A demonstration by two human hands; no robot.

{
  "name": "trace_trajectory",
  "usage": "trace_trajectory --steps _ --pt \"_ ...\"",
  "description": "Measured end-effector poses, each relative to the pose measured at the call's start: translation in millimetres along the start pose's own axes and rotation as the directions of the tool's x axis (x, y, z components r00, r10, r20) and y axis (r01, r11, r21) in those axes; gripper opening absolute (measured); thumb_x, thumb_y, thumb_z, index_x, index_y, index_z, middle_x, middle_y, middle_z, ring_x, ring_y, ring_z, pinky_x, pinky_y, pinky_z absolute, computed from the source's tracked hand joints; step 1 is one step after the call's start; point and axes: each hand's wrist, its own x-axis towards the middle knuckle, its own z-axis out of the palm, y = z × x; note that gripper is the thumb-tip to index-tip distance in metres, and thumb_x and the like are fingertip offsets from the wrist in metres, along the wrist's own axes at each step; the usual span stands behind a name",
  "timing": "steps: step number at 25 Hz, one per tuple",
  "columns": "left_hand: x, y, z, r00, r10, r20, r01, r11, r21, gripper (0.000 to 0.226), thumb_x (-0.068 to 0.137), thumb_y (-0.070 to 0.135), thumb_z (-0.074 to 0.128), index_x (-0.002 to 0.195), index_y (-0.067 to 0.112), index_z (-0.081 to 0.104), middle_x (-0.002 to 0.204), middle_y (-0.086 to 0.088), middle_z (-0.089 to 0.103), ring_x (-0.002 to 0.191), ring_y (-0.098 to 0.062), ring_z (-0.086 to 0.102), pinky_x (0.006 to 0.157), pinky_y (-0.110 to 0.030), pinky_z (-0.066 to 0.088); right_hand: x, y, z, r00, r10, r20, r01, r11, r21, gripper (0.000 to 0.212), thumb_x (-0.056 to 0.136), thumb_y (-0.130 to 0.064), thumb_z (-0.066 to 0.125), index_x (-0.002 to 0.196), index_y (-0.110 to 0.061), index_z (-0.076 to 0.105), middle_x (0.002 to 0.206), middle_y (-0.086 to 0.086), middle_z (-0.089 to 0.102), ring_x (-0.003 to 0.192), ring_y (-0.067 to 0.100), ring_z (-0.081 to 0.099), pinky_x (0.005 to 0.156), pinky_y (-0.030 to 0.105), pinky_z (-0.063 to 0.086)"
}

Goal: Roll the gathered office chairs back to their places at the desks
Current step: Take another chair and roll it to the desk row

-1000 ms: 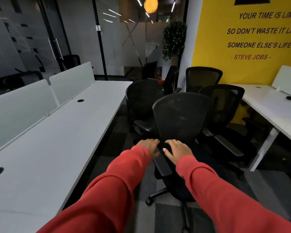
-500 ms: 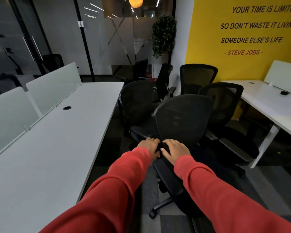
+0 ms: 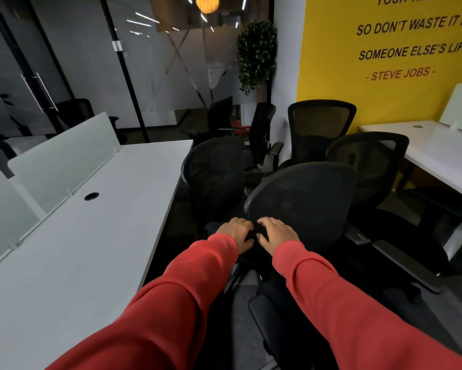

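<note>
Left hand (image 3: 235, 233) and right hand (image 3: 275, 235) curl fingers around chair (image 3: 302, 198) backrest edge; seat points near-right. Desk (image 3: 104, 236) edge just left; other chairs (image 3: 214, 177) crowd behind.

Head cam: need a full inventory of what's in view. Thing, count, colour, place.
nearest chair: one, black mesh, centre, between the desks
other chairs: four, black, clustered behind it
left desk: one, white, left
right desk: one, white, right
dividers: two, frosted white, on left desk
cable hole: one, black, in left desk
glass partition: grey, far left; dark chairs behind, count unclear
wall: yellow, dark lettering, right
plant: one, green, far corner
lamp: one, orange, top
left hand, right hand: gripping nearest chair low down
sleeves: two, red
</note>
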Motion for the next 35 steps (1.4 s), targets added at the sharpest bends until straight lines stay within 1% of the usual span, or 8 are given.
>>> trace_trajectory --steps 4,7,12,17,22,28,32,35 --pt "36.6 -18.2 14.3 1.0 -0.015 -0.008 0.015 0.999 -0.046 0.047 0.086 0.034 0.062 0.129 0.016 0.055 0.134 -0.004 0.051 0.127 -0.025 0.042 0.102 -0.041 0.041 34.3 7.5 6.1 0.999 0.025 0.036 -0.025 0.999 -0.021 0.044 0.094 -0.034 0.055 0.136 -0.026 0.045 0.133 -0.006 0.054 0.125 0.016 0.049 0.102 0.035 0.04" --pt "72.5 -35.3 13.9 0.997 -0.044 -0.062 0.035 0.989 -0.142 0.057 0.084 0.03 0.064 0.137 0.016 0.046 0.145 -0.004 0.04 0.135 -0.024 0.034 0.106 -0.04 0.038 62.0 12.3 5.3 0.996 0.072 0.061 -0.073 0.997 0.014 0.045 0.094 -0.029 0.055 0.137 -0.026 0.044 0.135 -0.005 0.052 0.125 0.018 0.049 0.099 0.039 0.043" --pt "134.7 -47.4 12.8 1.0 0.004 0.0 -0.004 0.957 -0.291 0.058 0.087 0.019 0.062 0.142 0.019 0.041 0.157 -0.006 0.022 0.139 -0.026 0.034 0.111 -0.04 0.035 95.8 19.6 4.7 0.968 0.206 0.142 -0.206 0.978 -0.016 0.054 0.093 -0.025 0.055 0.145 -0.027 0.036 0.143 -0.003 0.046 0.129 0.02 0.047 0.101 0.04 0.044" --pt "176.5 -49.6 21.4 0.995 0.093 0.045 -0.057 0.859 -0.509 0.058 0.095 0.008 0.048 0.145 0.034 0.038 0.157 -0.011 0.023 0.138 -0.028 0.037 0.111 -0.033 0.033 130.5 15.2 10.9 0.927 0.372 0.051 -0.36 0.919 -0.161 0.057 0.098 -0.019 0.047 0.151 -0.019 0.025 0.146 0.002 0.044 0.131 0.021 0.045 0.111 0.039 0.034" --pt "181.2 -55.8 36.5 0.989 0.143 0.023 -0.106 0.826 -0.553 0.065 0.098 0.01 0.04 0.149 0.046 0.021 0.147 -0.012 0.03 0.111 -0.028 0.056 0.095 -0.034 0.047 140.4 0.9 21.4 0.885 0.466 -0.004 -0.466 0.884 -0.042 0.05 0.1 -0.02 0.039 0.15 -0.019 0.028 0.144 0.001 0.047 0.129 0.021 0.047 0.107 0.039 0.038" --pt "150.6 -51.3 35.3 0.991 0.105 0.08 -0.039 0.814 -0.58 0.056 0.102 0.029 0.035 0.145 0.058 0.014 0.138 -0.014 0.033 0.089 -0.023 0.054 0.094 -0.038 0.047 124.6 -18.5 29.9 0.824 0.567 -0.022 -0.564 0.822 0.075 0.044 0.103 -0.026 0.034 0.146 -0.019 0.032 0.14 0.005 0.049 0.123 0.025 0.052 0.098 0.043 0.043" --pt "114.1 -49.9 31.6 0.995 0.027 0.098 0.036 0.808 -0.587 0.064 0.102 0.022 0.034 0.144 0.061 0.006 0.142 -0.019 0.032 0.08 -0.025 0.056 0.081 -0.035 0.049 95.6 -30.4 27.6 0.862 0.507 -0.005 -0.505 0.86 0.073 0.041 0.103 -0.028 0.037 0.144 -0.021 0.036 0.138 0.003 0.051 0.121 0.024 0.054 0.095 0.042 0.047" --pt "70.5 -44.0 29.3 0.996 -0.038 0.082 0.08 0.797 -0.599 0.068 0.1 0.016 0.035 0.144 0.06 0.009 0.142 -0.019 0.032 0.082 -0.024 0.056 0.083 -0.033 0.048 62.7 -41.5 27.8 0.895 0.447 -0.003 -0.445 0.89 0.097 0.042 0.102 -0.03 0.039 0.144 -0.021 0.037 0.14 0.001 0.051 0.122 0.023 0.053 0.095 0.041 0.047"
